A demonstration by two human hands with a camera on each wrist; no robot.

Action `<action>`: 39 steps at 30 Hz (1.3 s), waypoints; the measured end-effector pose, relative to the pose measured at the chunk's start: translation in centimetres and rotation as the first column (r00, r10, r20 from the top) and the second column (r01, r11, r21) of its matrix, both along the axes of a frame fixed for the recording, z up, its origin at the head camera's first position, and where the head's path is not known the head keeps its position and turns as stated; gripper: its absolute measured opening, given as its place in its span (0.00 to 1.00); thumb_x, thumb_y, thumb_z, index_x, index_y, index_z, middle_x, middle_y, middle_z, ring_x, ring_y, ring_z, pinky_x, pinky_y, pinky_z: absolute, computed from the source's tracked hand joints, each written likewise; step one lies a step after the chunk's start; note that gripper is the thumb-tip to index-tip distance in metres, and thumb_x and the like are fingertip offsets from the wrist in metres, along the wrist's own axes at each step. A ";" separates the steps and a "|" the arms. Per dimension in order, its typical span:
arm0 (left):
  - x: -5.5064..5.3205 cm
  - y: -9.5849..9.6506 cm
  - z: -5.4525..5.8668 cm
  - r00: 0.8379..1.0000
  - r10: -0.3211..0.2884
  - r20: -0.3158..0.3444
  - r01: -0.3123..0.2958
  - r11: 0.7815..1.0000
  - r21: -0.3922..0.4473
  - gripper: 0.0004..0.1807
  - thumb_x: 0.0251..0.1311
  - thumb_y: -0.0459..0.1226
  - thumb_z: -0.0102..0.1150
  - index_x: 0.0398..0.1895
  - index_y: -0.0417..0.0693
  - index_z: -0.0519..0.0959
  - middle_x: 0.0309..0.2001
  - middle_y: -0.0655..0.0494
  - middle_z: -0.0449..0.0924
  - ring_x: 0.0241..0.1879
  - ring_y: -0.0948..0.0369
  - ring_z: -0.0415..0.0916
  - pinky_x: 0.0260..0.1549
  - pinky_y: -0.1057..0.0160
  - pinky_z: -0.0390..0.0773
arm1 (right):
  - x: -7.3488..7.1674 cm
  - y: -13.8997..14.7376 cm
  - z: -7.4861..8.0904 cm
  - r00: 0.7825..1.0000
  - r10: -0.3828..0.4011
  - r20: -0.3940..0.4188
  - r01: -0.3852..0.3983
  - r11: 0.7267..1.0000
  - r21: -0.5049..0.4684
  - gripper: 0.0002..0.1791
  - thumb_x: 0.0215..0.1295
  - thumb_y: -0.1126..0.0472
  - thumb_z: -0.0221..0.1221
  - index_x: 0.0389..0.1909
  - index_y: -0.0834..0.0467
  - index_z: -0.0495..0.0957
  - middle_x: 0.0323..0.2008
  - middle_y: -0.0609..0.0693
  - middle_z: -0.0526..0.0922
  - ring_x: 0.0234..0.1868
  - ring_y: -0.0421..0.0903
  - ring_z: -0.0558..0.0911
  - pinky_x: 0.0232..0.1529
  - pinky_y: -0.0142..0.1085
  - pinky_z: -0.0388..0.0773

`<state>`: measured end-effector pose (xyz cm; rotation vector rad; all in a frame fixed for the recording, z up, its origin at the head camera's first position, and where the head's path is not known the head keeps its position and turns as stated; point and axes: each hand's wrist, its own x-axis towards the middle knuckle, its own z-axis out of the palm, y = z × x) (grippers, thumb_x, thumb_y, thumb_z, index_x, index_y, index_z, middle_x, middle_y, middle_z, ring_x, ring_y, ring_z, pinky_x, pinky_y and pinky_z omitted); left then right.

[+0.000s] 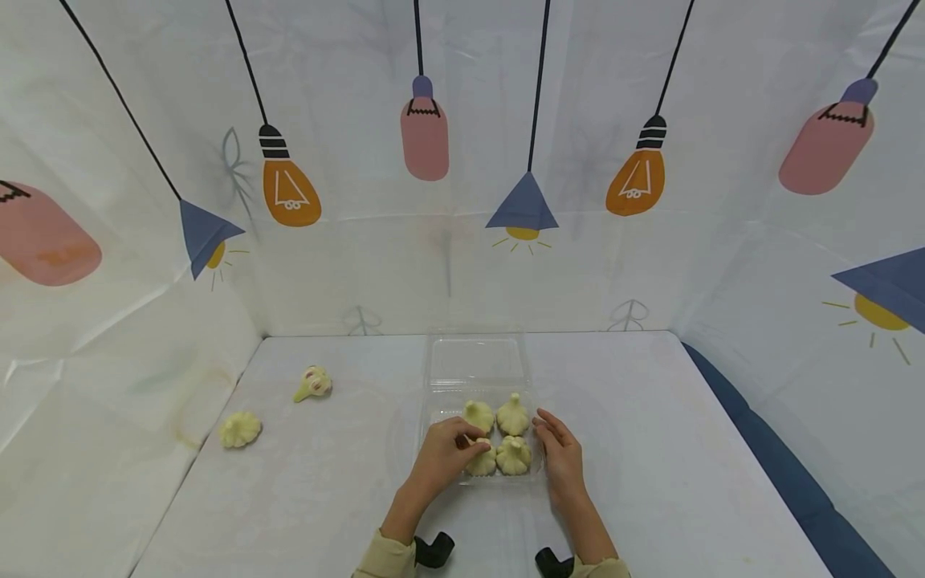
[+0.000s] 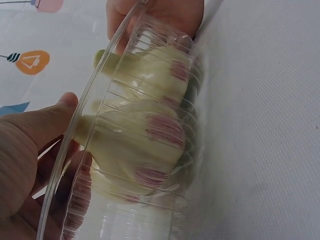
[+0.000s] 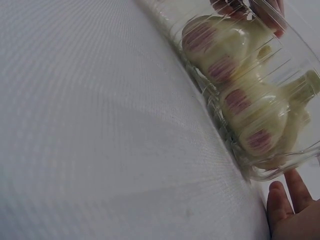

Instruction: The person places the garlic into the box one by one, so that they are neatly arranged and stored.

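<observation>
A clear plastic clamshell box point(image 1: 433, 413) lies on the white table with its lid point(image 1: 477, 357) folded back. Inside are several pale garlic bulbs with purple streaks, in two rows. My left hand point(image 1: 442, 456) reaches over the left side, thumb and fingers about the stem of the front-left garlic bulb point(image 1: 482, 462); the left wrist view shows this stem point(image 2: 84, 129) between them. At the box's right wall, my right hand point(image 1: 562, 461) rests with loosely extended fingers point(image 3: 297, 190), holding nothing. Beside it sits the front-right garlic bulb point(image 1: 514, 456).
Two more garlic bulbs lie on the left part of the table: one point(image 1: 313, 384) farther back, one point(image 1: 240, 429) near the left edge. White sheets printed with lamps point(image 1: 523, 205) hang behind and at both sides. Dark blue fabric point(image 1: 759, 449) runs along the right edge.
</observation>
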<state>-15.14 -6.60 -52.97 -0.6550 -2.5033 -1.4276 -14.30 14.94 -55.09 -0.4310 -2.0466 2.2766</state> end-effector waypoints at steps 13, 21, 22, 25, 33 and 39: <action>0.0 0.0 0.2 1.000 0.004 -0.012 -0.004 1.000 0.011 0.08 0.51 0.38 0.73 0.34 0.46 0.87 0.29 0.64 0.79 0.26 0.70 0.74 0.26 0.70 0.77 | 0.0 0.1 0.0 1.000 0.005 -0.003 -0.006 1.000 -0.011 0.22 0.74 0.61 0.52 0.66 0.61 0.70 0.60 0.61 0.73 0.63 0.49 0.69 0.52 0.22 0.68; 0.1 -0.1 0.5 0.999 0.016 -0.031 -0.015 1.000 0.016 0.09 0.52 0.38 0.73 0.34 0.45 0.86 0.30 0.61 0.81 0.27 0.69 0.75 0.27 0.70 0.77 | 0.0 0.1 -0.1 1.000 0.006 0.000 -0.006 1.000 -0.016 0.22 0.74 0.60 0.53 0.66 0.61 0.69 0.61 0.60 0.72 0.63 0.49 0.68 0.53 0.22 0.68; 0.1 -0.1 0.6 0.999 0.016 -0.031 -0.016 1.000 0.014 0.09 0.52 0.38 0.73 0.34 0.45 0.86 0.31 0.61 0.81 0.27 0.69 0.75 0.27 0.70 0.77 | 0.1 0.1 -0.1 1.000 0.007 0.000 -0.007 1.000 -0.015 0.22 0.74 0.60 0.53 0.66 0.61 0.69 0.61 0.60 0.72 0.63 0.49 0.69 0.53 0.22 0.68; 0.2 -0.3 0.8 0.999 0.021 -0.038 -0.021 1.000 0.006 0.09 0.52 0.38 0.73 0.35 0.45 0.86 0.31 0.61 0.81 0.27 0.69 0.75 0.27 0.70 0.78 | 0.1 0.1 -0.1 1.000 0.006 -0.003 -0.006 1.000 -0.016 0.22 0.74 0.61 0.52 0.66 0.61 0.70 0.60 0.60 0.72 0.63 0.49 0.69 0.53 0.22 0.68; 0.3 -1.1 0.9 0.997 0.037 -0.069 -0.036 0.999 0.014 0.08 0.52 0.37 0.73 0.34 0.45 0.86 0.31 0.62 0.82 0.28 0.68 0.76 0.28 0.69 0.78 | 0.1 0.0 0.0 1.000 0.004 -0.002 -0.005 1.000 -0.011 0.21 0.75 0.61 0.52 0.66 0.61 0.69 0.60 0.60 0.72 0.63 0.49 0.69 0.52 0.22 0.68; 0.2 -2.0 0.9 0.994 0.058 -0.089 -0.056 0.998 0.014 0.10 0.52 0.38 0.73 0.35 0.45 0.86 0.32 0.63 0.83 0.28 0.69 0.78 0.29 0.69 0.79 | 0.1 0.0 0.1 1.000 0.008 0.001 -0.008 1.000 -0.021 0.22 0.75 0.61 0.52 0.66 0.61 0.69 0.61 0.60 0.72 0.63 0.50 0.69 0.52 0.22 0.68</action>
